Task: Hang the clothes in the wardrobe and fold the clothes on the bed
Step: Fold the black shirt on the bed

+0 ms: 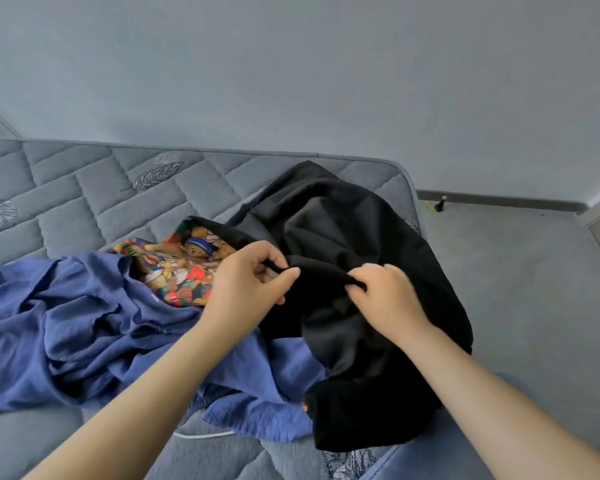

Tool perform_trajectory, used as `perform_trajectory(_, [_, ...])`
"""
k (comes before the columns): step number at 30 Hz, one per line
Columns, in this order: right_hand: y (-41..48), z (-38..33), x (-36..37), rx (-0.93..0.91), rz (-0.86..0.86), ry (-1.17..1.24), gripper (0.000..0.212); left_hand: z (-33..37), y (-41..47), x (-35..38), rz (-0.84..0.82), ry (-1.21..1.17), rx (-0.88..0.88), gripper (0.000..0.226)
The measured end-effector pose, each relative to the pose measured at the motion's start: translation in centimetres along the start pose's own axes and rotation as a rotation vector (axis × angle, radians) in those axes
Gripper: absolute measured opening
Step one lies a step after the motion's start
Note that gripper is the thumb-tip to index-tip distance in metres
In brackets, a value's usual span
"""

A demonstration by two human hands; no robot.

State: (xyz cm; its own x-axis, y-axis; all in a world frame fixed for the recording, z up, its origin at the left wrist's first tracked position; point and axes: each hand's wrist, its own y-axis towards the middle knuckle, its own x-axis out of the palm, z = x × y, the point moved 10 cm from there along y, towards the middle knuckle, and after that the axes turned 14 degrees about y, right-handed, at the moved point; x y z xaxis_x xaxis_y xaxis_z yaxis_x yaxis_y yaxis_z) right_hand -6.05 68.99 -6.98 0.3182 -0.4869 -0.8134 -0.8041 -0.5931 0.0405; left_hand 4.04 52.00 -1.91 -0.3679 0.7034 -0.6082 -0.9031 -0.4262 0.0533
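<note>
We see both hands working one raised ridge of the black garment (343,230), which lies heaped on the right part of the mattress (84,188), its far side reaching toward the bed's corner and its near end bunched close to us. The left hand (253,275) pinches the ridge between thumb and forefinger, the other fingers curled beneath; the right hand (385,299), just beside it, has its fingers curled down into the same fold, knuckles up. We take this two-point grip to be a hunt for an edge or seam — a crumpled garment needs something straight to be lifted by before it can be shaken flat and folded, and two near holds let the cloth between be drawn taut. Which part of the garment the ridge is, we cannot tell; the black cloth swallows its own detail. To the left a blue garment (84,317) sprawls in deep wrinkles, and part of it runs under the black one, so a lift may drag it along. Between them a bright printed garment (184,268) with teddy bears peeks out, overlapped by both. The bare quilted mattress beyond the heap looks to us the likeliest place for folding. A strip of denim (395,462) shows at the bottom right, and on the grey floor (516,271) beyond the bed a small dark object (440,204) stands by the skirting (499,199). No wardrobe or hanger shows.
</note>
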Motion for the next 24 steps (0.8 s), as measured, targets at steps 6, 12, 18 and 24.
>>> perform_trajectory(6, [-4.4, 11.7, -6.6, 0.478, 0.047, 0.009, 0.015, 3.5, 0.7, 3.0, 0.017, 0.119, 0.223, 0.047])
perform_trajectory(12, [-4.2, 9.4, -5.1, 0.42, -0.068, 0.167, 0.056, -1.5, 2.3, 1.8, 0.126, 0.607, 0.109, 0.102])
perform_trajectory(18, [-0.6, -1.2, -3.0, 0.043, -0.118, 0.186, 0.078, -4.7, 4.2, 1.7, -0.04, 0.458, 0.016, 0.045])
perform_trajectory(24, [0.4, -2.7, -3.7, -0.017, -0.059, 0.117, 0.031, -0.9, 3.3, 1.4, 0.017, 0.402, 0.269, 0.013])
